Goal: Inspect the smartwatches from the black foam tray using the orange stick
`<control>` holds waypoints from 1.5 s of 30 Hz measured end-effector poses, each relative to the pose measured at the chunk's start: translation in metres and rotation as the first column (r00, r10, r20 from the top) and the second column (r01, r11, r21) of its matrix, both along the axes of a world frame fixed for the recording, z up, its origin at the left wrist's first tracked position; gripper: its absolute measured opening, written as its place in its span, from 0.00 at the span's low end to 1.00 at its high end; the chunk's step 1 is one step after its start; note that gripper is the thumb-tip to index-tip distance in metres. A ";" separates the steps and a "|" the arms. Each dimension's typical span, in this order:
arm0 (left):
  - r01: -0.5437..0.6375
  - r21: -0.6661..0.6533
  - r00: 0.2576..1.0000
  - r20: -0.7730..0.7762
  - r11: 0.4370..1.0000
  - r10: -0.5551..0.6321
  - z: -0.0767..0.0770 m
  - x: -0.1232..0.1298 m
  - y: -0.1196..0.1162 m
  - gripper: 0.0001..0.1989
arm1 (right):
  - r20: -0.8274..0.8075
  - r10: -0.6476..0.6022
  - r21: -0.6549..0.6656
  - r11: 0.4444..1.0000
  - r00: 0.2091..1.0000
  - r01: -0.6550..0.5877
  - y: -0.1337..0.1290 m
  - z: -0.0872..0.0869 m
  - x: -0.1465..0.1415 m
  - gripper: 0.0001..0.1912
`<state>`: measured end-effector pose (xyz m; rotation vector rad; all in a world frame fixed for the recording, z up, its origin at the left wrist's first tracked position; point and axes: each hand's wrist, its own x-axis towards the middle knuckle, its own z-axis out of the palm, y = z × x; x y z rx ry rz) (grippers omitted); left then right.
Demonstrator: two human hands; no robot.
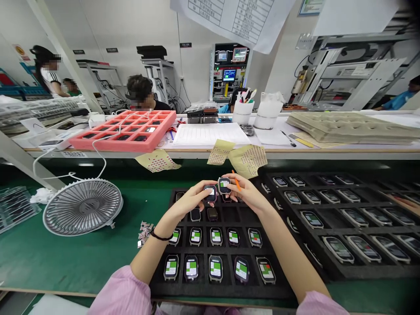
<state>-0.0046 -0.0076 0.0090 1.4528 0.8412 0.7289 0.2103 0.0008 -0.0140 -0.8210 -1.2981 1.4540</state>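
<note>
My left hand (193, 197) grips a dark watch body (210, 193) with its thumb over the lit screen. Close beside it, my right hand (246, 192) holds a silver-edged watch body (224, 185), also lit, along with a thin orange tool (236, 180) that sticks up between the fingers. Both watches are above the far rows of a black foam tray (226, 250). In the tray's near rows lie several watches with green and white screens, such as one silver-edged watch (215, 268). Two darker watches lie just below my hands.
A second black tray (295, 218) with several watches stands at right, a person's hand at its far edge. At left are a round white fan (83, 206) and small metallic pieces (144, 234). A pink tray (152, 141) and papers (210, 134) occupy the raised shelf; people sit beyond.
</note>
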 end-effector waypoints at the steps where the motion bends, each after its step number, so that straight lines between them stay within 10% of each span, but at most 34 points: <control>1: 0.006 0.007 1.000 0.005 1.000 -0.006 0.000 0.000 -0.001 0.20 | 0.008 0.000 0.010 1.000 1.000 0.000 -0.001 0.001 0.000 0.17; 45: -0.016 0.031 0.999 0.043 0.999 0.014 0.013 -0.004 -0.016 0.24 | 0.047 -0.067 0.055 0.996 0.997 0.064 -0.016 0.012 -0.005 0.14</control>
